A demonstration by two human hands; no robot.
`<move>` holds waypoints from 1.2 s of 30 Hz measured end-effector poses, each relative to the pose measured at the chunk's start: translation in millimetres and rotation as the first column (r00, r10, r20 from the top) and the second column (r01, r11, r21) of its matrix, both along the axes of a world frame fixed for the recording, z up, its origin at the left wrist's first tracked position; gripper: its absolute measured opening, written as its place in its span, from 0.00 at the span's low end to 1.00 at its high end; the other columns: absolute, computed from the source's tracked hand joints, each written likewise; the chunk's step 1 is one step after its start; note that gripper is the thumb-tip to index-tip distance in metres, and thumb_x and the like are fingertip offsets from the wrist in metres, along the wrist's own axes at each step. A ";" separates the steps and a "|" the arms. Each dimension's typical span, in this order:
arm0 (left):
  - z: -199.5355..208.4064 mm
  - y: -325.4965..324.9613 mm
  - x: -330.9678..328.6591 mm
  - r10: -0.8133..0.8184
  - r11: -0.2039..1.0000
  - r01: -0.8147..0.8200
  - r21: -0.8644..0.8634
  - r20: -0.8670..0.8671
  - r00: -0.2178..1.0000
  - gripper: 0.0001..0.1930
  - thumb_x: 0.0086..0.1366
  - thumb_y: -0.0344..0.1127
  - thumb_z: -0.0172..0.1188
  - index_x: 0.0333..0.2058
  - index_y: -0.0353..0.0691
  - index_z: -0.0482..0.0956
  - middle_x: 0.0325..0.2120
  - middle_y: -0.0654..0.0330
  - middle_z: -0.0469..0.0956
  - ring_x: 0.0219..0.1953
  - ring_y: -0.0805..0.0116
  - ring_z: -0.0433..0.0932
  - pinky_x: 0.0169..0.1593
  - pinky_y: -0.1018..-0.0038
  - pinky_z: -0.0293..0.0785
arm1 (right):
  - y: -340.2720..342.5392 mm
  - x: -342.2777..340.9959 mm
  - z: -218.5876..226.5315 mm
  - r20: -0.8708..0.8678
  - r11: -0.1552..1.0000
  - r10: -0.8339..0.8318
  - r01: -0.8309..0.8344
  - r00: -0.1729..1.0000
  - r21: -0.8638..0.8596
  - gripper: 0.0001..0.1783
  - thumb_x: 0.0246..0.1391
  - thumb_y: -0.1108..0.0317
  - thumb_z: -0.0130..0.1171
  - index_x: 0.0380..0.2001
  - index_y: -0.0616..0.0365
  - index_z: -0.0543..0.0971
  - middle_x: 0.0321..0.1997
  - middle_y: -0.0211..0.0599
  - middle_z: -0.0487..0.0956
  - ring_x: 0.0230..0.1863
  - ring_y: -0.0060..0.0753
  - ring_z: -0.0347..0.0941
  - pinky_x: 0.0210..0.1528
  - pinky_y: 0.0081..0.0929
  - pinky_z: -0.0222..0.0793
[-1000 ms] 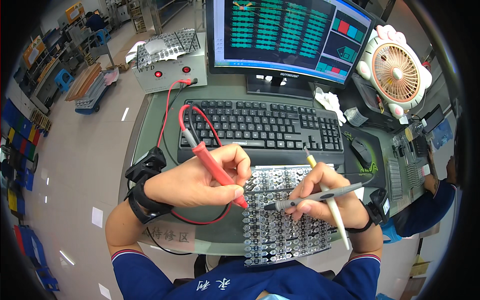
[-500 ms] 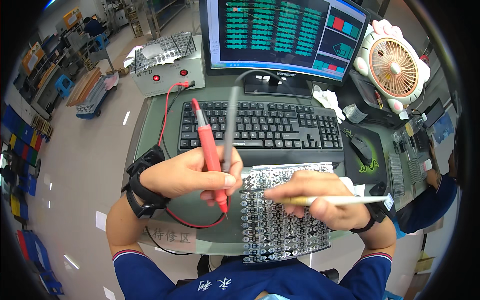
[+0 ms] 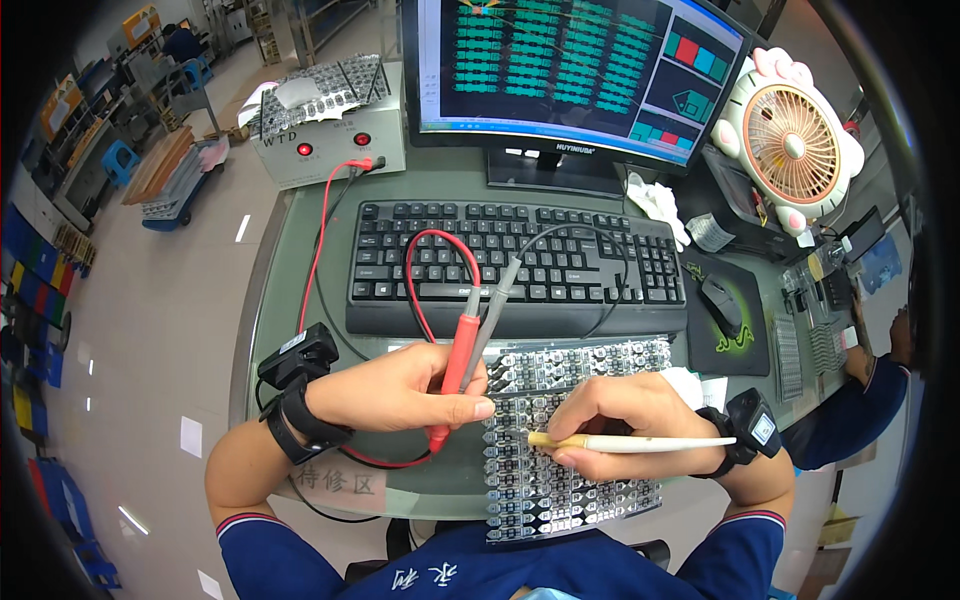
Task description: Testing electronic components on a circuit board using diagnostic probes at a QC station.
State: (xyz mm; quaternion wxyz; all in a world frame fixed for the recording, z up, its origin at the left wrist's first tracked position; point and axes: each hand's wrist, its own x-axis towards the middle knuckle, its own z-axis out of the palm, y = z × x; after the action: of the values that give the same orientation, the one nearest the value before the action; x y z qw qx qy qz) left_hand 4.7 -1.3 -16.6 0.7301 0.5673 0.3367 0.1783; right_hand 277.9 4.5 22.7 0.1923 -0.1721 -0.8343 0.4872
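Moved into the left grip, a slim grey probe sits clamped beside a red plastic probe as the right grip pinches a white, yellow-tipped stick, best kept light over the near silver-black circuit panel.

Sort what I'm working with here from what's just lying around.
In use:
- red probe and grey probe, in left hand
- white pen-like tool, in right hand
- circuit-board panel, beneath right hand

Apparently just lying about:
- fan
- crumpled white material
- mouse
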 end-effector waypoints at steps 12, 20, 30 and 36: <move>0.6 -1.5 1.9 0.008 1.000 -0.009 0.013 0.025 1.000 0.15 0.69 0.41 0.59 0.28 0.41 0.65 0.22 0.70 0.67 0.24 0.81 0.67 0.29 0.79 0.68 | 1.1 1.1 -3.4 0.056 0.999 -0.016 0.013 0.998 0.049 0.10 0.54 0.69 0.65 0.35 0.58 0.73 0.30 0.34 0.79 0.27 0.32 0.79 0.26 0.26 0.72; 0.9 -2.0 1.6 0.012 0.999 -0.012 0.035 0.004 1.000 0.14 0.69 0.41 0.59 0.30 0.40 0.67 0.22 0.70 0.67 0.25 0.82 0.66 0.29 0.79 0.67 | 0.6 0.6 -0.7 0.058 1.000 -0.031 0.031 0.998 0.003 0.10 0.54 0.69 0.64 0.35 0.58 0.73 0.28 0.34 0.78 0.25 0.31 0.78 0.25 0.26 0.71; -1.9 -1.4 1.6 0.007 1.000 -0.007 0.021 0.026 1.000 0.14 0.69 0.41 0.59 0.30 0.40 0.67 0.23 0.69 0.68 0.25 0.82 0.66 0.29 0.79 0.67 | 1.3 0.9 -2.3 0.072 0.999 -0.040 0.039 0.997 0.016 0.10 0.54 0.69 0.64 0.34 0.58 0.73 0.27 0.35 0.79 0.24 0.31 0.78 0.24 0.26 0.71; -2.0 -1.6 -0.5 0.013 0.999 -0.012 -0.030 0.027 1.000 0.13 0.68 0.39 0.60 0.30 0.40 0.67 0.23 0.69 0.68 0.26 0.81 0.68 0.30 0.79 0.68 | 0.8 -0.8 -3.7 0.066 0.999 -0.035 0.035 0.997 0.005 0.10 0.54 0.69 0.64 0.35 0.59 0.73 0.27 0.35 0.79 0.24 0.32 0.78 0.24 0.26 0.71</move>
State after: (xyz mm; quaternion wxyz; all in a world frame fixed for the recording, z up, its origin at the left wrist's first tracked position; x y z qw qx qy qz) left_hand 4.2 -2.8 -18.5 0.7417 0.5519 0.3330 0.1857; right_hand 277.1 5.3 19.0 0.1733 -0.2025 -0.8380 0.4761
